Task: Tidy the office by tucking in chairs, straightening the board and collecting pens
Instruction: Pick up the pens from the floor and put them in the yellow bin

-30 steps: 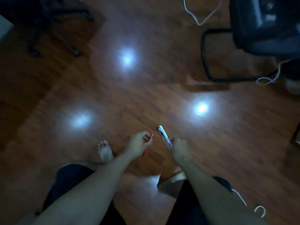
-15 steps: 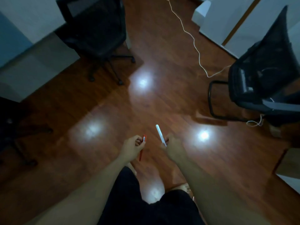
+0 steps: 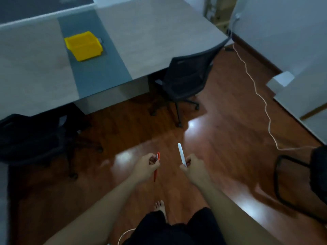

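You are clenching your left hand [image 3: 146,166] around a red pen [image 3: 156,167] and your right hand [image 3: 192,167] around a white pen [image 3: 181,154], lower centre of frame.

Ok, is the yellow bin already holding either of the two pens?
No: the red pen is in the left hand and the white pen in the right hand, away from the yellow bin.

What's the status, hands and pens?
Left hand shut on red pen. Right hand shut on white pen. Yellow bin on desk ahead; floor between looks clear.
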